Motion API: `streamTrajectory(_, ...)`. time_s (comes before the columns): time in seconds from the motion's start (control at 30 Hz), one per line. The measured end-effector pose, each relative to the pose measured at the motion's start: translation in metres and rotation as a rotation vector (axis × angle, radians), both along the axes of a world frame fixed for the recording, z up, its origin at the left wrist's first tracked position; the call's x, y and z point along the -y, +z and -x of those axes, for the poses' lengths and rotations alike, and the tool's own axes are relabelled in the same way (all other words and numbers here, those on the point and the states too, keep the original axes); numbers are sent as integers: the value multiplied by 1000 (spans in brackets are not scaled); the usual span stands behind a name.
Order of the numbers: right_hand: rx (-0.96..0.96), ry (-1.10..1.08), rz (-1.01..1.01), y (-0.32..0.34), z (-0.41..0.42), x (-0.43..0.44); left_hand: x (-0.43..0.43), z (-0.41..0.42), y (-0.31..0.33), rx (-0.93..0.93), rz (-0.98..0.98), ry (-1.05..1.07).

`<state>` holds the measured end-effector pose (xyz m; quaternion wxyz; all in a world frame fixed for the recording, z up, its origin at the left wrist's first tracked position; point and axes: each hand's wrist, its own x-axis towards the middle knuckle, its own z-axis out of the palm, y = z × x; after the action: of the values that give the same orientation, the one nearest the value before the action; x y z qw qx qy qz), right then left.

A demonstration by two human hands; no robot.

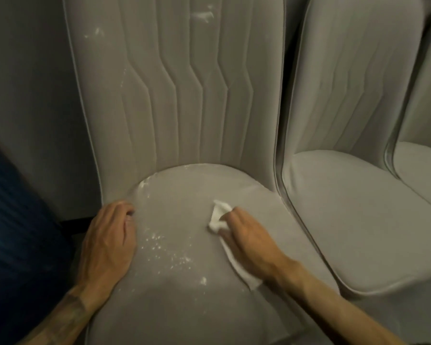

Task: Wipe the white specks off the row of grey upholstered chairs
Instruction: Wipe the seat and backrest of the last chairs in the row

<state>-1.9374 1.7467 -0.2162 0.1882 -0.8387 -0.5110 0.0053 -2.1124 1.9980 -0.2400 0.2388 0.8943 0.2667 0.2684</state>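
A grey upholstered chair (182,302) fills the middle of the view. White specks (167,252) are scattered on its seat between my hands, with more along the seat's back left edge and on the backrest. My right hand (249,237) presses a white cloth (218,217) onto the seat's right side; the cloth sticks out past my fingers and trails under my wrist. My left hand (107,242) rests on the seat's left edge with its fingertips curled at the rim.
A second grey chair (358,220) stands close on the right, and the edge of a third chair (423,165) shows beyond it. A grey wall (28,95) lies to the left. Dark blue fabric (15,232) fills the lower left.
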Motion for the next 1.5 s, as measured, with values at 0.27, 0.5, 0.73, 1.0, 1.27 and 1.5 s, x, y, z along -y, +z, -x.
streamTrajectory(0.27,36,-451,9,18,-52,64,4,-1,3,-19,8,15)
streamTrajectory(0.5,25,-36,-16,9,11,63,6,1,5,-33,21,-11)
streamTrajectory(0.73,43,-452,-27,11,-12,96,5,-1,4,-26,13,-15)
streamTrajectory(1.0,47,-270,-30,8,7,105,5,3,1,-25,11,-31)
streamTrajectory(1.27,-14,-528,-204,-7,89,63,7,1,4,-35,15,-17)
streamTrajectory(1.5,40,-448,-67,9,80,77,7,3,3,-6,17,-32)
